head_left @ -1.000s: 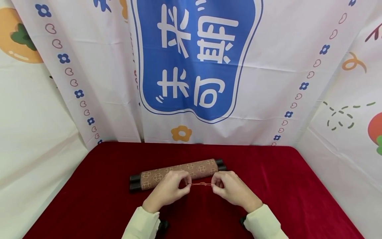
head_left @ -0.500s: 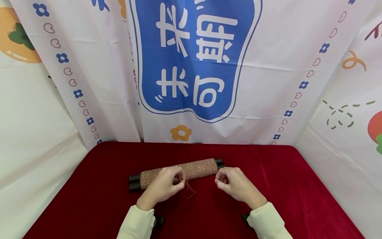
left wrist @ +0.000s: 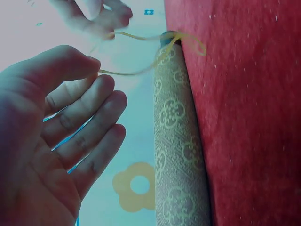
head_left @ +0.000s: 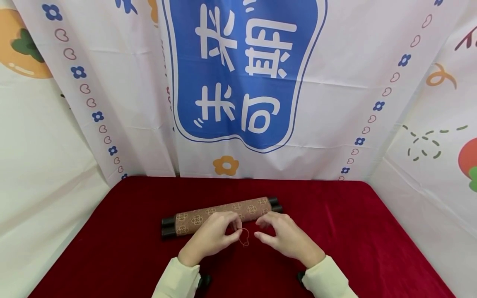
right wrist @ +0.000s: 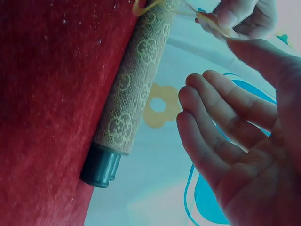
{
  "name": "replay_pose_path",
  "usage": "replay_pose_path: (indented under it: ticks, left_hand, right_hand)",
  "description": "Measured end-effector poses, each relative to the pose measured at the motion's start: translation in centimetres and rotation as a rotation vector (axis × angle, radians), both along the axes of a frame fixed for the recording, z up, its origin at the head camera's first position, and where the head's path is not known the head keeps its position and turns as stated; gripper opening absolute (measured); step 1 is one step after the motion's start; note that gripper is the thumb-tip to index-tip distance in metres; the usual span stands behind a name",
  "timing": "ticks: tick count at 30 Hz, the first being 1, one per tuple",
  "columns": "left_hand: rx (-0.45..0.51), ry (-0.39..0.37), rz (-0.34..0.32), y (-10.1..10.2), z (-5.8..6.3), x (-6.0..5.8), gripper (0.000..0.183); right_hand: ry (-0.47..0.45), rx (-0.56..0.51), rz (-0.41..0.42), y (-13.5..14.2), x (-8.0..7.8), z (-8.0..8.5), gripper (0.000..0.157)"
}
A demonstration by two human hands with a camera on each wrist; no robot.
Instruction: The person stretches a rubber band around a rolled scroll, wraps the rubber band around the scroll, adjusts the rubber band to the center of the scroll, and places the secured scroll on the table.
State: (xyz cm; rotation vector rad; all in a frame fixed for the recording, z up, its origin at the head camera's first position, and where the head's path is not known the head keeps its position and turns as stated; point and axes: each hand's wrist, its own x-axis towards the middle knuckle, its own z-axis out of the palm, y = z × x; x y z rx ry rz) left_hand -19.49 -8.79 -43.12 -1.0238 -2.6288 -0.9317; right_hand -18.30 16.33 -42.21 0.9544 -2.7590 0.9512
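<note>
A thin yellowish-orange string [head_left: 244,240] hangs in a loose loop from my left hand [head_left: 212,234], which pinches it between thumb and index finger. The left hand's other fingers extend loosely in the left wrist view. My right hand [head_left: 288,238] is just to the right of the loop, with thumb and fingers apart in the head view. Behind both hands lies a rolled-up scroll [head_left: 223,215], brown with pale flower patterns and black rod ends. The hands overlap its near side in the head view.
Dark red cloth [head_left: 335,231] covers the table under the scroll. White printed curtains [head_left: 328,103] enclose the back and both sides, with a big blue sign panel [head_left: 242,82] on the back one.
The string was stretched between both hands, then dangled from the left hand after the right let go and drew away. Now the hands are closer again, and the right fingers have spread.
</note>
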Motion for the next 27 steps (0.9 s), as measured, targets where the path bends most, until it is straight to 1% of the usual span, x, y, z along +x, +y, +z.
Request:
replay_pose_path:
  ticks: [3, 6, 9, 15, 20, 22, 27]
  left_hand:
    - [-0.009, -0.005, -0.012, 0.4, 0.1, 0.3, 0.016]
    - [-0.022, -0.02, -0.023, 0.8, 0.2, 0.6, 0.015]
    - [-0.029, -0.029, -0.033, 1.2, 0.2, 0.8, 0.015]
    - [-0.033, -0.01, -0.026, 1.5, 0.4, 1.1, 0.016]
    - [-0.034, 0.002, -0.025, 1.5, 0.5, 1.1, 0.016]
    - [-0.028, 0.006, -0.021, 1.3, 0.5, 1.0, 0.016]
    - [0.004, 0.034, 0.011, 0.4, 0.7, 0.6, 0.017]
  right_hand:
    - [0.015, 0.005, 0.016, -0.4, 0.3, -0.2, 0.025]
    - [0.032, 0.01, 0.041, -0.8, 0.5, -0.3, 0.025]
    - [0.026, 0.012, 0.056, -1.2, 0.7, -0.4, 0.022]
    - [0.014, 0.017, 0.068, -1.4, 1.0, -0.3, 0.013]
    - [0.047, 0.011, 0.087, -1.5, 0.8, -0.6, 0.004]
    - [0.064, 0.008, 0.086, -1.4, 0.6, -0.6, 0.004]
    - [0.061, -0.032, 0.057, -0.8, 0.3, -0.6, 0.009]
